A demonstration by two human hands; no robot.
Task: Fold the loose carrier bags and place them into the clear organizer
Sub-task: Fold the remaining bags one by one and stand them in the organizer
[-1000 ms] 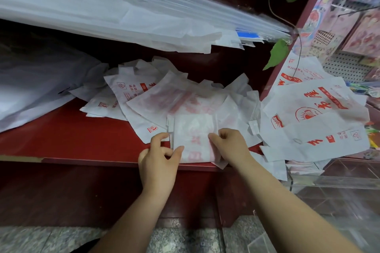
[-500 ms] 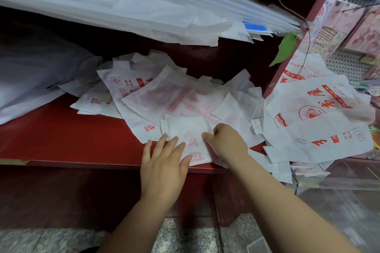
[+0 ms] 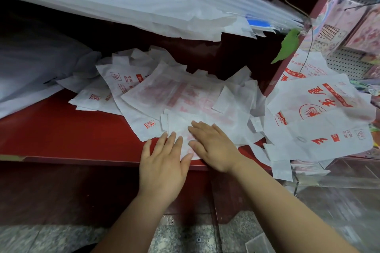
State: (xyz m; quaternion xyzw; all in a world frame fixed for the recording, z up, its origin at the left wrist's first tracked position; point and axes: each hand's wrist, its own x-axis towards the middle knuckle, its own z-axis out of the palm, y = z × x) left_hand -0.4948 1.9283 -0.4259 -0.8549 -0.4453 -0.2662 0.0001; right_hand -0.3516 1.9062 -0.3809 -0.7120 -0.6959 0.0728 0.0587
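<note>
Flat on a red shelf (image 3: 51, 133), both of a person's hands press a folded white carrier bag (image 3: 181, 127) at the shelf's front edge: the left hand (image 3: 162, 162) lies palm down with fingers spread and straight on the bag's near left part, the right hand (image 3: 213, 146) likewise open and flat just beside it, gripping nothing. The folded bag sits on top of a loose heap of white carrier bags (image 3: 156, 92) with red print, spread across the middle of the shelf. To the right, a clear organizer (image 3: 329, 181) holds more printed bags (image 3: 316, 121), which spill over its rim and hang down its front; its lower walls are blurred and its depth cannot be made out. Red lettering on the bags is mostly too faint or blurred to read. Above, a thick sheaf of long white and clear bags (image 3: 144, 0) overhangs the shelf and hides its back. A grey-white bundle (image 3: 33, 68) fills the shelf's left end, cut off by the frame. Green leaves (image 3: 287, 47) hang near the red upright at right.
</note>
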